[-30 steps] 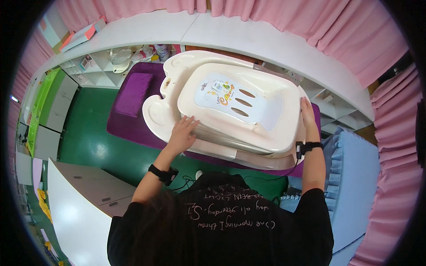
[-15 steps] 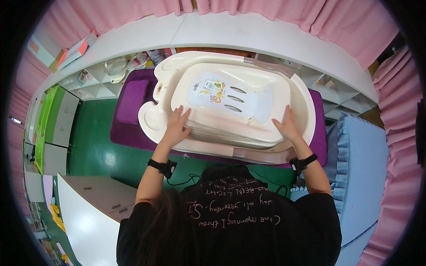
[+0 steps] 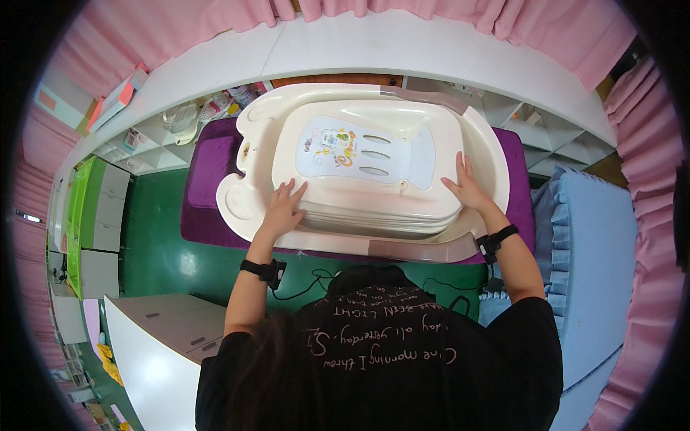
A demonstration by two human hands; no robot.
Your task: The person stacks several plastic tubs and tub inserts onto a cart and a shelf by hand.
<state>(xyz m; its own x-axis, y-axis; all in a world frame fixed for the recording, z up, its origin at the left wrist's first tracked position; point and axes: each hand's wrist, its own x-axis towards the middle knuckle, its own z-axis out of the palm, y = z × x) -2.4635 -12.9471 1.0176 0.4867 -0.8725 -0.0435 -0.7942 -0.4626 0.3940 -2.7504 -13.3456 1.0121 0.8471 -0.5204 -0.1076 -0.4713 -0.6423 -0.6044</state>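
Observation:
A large cream baby bathtub [image 3: 244,208] lies lengthwise in front of me. Inside it rests a stack of cream bath inserts [image 3: 345,195], their edges layered along the near side. The top one bears a pale printed panel [image 3: 413,164] with several long slots. My left hand [image 3: 285,208] lies with fingers spread on the near left corner of the stack. At the right end, my right hand [image 3: 468,188] touches the stack's rim, thumb and fingers apart. Neither hand is closed round anything. Both wrists wear black bands with small devices.
A purple padded bench [image 3: 201,228] is under the tub. Behind runs a curved white counter [image 3: 338,47] with shelves below. A blue frilled bed or cover [image 3: 593,244] stands right. At lower left is a white-topped cabinet [image 3: 151,352]. Dark cables [image 3: 305,291] hang near my body.
My right hand has moved slightly farther away along the stack's right end. My left hand stays at the near left corner. The whole view has shifted a little.

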